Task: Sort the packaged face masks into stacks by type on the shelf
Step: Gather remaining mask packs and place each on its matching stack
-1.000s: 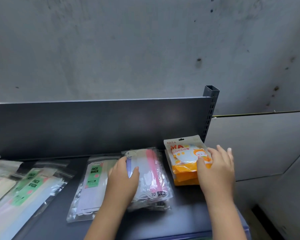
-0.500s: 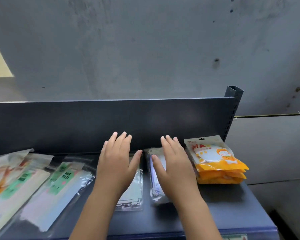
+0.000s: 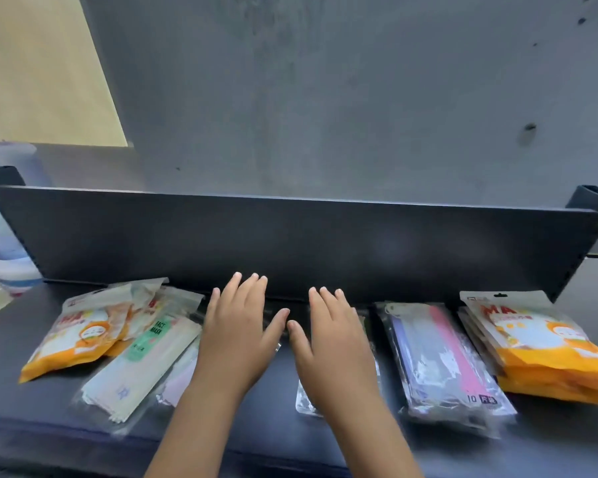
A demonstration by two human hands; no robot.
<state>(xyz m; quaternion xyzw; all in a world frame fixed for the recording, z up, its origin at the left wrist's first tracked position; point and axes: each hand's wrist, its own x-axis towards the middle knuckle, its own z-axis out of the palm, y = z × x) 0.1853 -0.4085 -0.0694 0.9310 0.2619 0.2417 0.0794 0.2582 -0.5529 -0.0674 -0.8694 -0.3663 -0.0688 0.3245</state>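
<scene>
Both hands have shifted left since 0.5 s ago. R hand (image 3: 332,343) has left the pink-striped stack (image 3: 442,360) and now lies flat, fingers straight and close together, on a clear pack (image 3: 304,403) just left of that stack on the shelf (image 3: 49,426). L hand (image 3: 237,336), further left, is flat w/ fingers slightly spread, thumb tip almost at the R thumb; can't tell if it presses anything. Well left of the stack: green FACE MASK packs (image 3: 142,360), then loose orange packs (image 3: 80,336). Just right of it: orange stack (image 3: 546,350). Behind it: back panel (image 3: 290,236).
</scene>
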